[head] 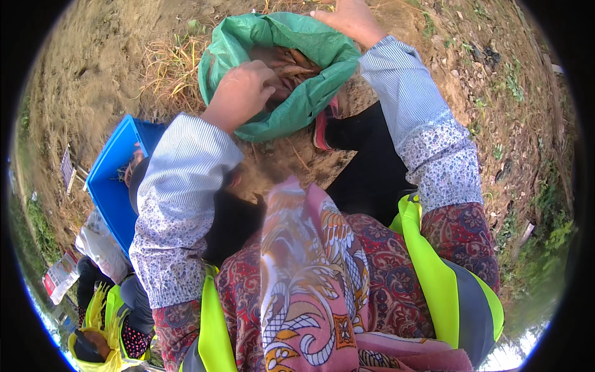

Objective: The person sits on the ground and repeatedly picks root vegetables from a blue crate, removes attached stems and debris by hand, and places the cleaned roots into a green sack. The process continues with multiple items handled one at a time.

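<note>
A green woven plastic sack stands on the soil before me, its rim rolled outward. Inside lie several long reddish-brown roots, which look like sweet potatoes. My left hand is over the sack's near left rim, fingers curled above the opening; their tips are hidden, so I cannot tell whether they grip anything. Beside the far right rim is my right hand, its thumb pointing toward the sack. The top edge of the view cuts off its fingers.
To the left a blue plastic crate holds some reddish roots. Dry stalks lie beside the sack. A red shoe is close to its near right side. White bags and another person in a yellow head covering are at lower left.
</note>
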The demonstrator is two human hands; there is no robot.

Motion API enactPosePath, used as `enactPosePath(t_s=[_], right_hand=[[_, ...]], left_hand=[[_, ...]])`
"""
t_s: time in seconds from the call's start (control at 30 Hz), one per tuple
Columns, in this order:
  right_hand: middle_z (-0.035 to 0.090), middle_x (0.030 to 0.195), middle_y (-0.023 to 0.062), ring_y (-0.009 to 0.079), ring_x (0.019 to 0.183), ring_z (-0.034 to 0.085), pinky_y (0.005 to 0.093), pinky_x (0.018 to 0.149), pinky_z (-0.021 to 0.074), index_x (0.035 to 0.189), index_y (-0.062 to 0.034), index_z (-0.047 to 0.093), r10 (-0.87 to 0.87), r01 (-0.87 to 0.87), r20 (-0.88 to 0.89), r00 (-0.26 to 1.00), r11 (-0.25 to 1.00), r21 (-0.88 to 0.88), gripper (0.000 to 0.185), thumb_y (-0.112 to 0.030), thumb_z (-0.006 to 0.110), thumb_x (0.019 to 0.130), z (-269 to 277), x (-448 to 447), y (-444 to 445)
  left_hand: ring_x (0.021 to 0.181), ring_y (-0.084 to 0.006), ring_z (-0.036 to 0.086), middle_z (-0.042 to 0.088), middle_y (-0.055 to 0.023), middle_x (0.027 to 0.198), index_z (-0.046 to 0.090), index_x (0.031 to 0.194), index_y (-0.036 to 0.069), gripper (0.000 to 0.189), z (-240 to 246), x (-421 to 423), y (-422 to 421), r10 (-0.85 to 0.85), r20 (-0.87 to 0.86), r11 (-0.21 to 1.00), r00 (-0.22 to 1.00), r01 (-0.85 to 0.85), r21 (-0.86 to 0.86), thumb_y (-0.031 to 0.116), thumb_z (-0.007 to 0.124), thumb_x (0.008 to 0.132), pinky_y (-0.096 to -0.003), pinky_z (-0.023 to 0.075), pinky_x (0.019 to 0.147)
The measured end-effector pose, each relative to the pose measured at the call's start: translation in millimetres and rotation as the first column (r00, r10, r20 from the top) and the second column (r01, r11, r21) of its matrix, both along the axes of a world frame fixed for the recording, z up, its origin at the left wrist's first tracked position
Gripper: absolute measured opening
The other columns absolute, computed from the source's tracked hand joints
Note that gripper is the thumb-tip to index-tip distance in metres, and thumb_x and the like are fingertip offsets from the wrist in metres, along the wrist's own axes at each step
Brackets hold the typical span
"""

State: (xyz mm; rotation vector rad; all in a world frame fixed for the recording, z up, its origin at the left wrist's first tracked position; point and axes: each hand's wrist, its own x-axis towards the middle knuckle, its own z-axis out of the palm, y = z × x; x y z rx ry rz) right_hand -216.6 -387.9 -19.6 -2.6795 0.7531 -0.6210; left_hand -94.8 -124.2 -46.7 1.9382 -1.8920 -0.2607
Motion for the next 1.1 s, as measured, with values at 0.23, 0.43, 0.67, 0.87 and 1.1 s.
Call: enactPosePath(t_s=[0.23,0.43,0.67,0.87,1.1], right_hand=[[0.062,0.109,0.0201,0.0303,0.1,0.061,0.0411,0.087,0.0466,0.117,0.0026,0.056,0.157,0.126,-0.653,0.741,0.922,0.365,0.068,-0.048,0.067,0.073,-105,-14,-16],[0.06,0.111,0.021,0.0306,0.099,0.06,0.0416,0.086,0.0464,0.12,0.0051,0.053,0.186,0.277,-0.629,0.755,0.779,0.563,0.063,-0.045,0.059,0.082,-96,-13,6],[0.061,0.102,0.0142,0.0239,0.085,0.062,0.0378,0.068,0.0512,0.115,0.0048,0.055,-0.112,0.18,-0.151,0.982,0.328,0.928,0.041,-0.025,0.055,0.087,-53,9,64],[0.061,0.091,0.0093,0.0177,0.08,0.059,0.0325,0.072,0.0479,0.11,0.0036,0.057,-0.11,-0.188,0.207,0.972,0.163,0.968,0.033,-0.021,0.051,0.088,0,28,73],[0.063,0.099,0.0091,0.0179,0.088,0.059,0.0307,0.08,0.0437,0.11,0.0026,0.06,0.153,-0.076,0.005,0.988,0.461,0.884,0.038,-0.027,0.054,0.087,5,31,81]], left_hand=[[0.089,-0.021,0.058,0.061,-0.0053,0.087,0.064,0.089,0.01,0.015,-31,4,23,0.036,0.493,0.944,0.869,-0.192,0.269,0.013,0.055,0.077,-0.0395,0.0401,0.083],[0.091,-0.0231,0.061,0.065,-0.0088,0.089,0.068,0.084,0.01,0.017,-22,28,44,0.101,0.481,0.792,0.871,-0.363,0.491,0.015,0.058,0.071,-0.0365,0.0407,0.08],[0.092,-0.0273,0.062,0.066,-0.0121,0.091,0.067,0.092,0.011,0.027,-10,34,47,0.189,0.267,0.765,0.945,-0.312,0.563,0.023,0.065,0.067,-0.0402,0.0453,0.081],[0.087,-0.0349,0.061,0.064,-0.0209,0.095,0.065,0.103,0.008,0.035,6,24,38,0.115,-0.108,0.824,0.988,-0.034,0.565,0.024,0.06,0.072,-0.0432,0.0467,0.08],[0.086,-0.0354,0.062,0.064,-0.0214,0.091,0.064,0.098,0.001,0.038,24,7,48,0.116,-0.436,0.675,0.892,0.251,0.694,0.03,0.063,0.073,-0.0393,0.0461,0.075]])
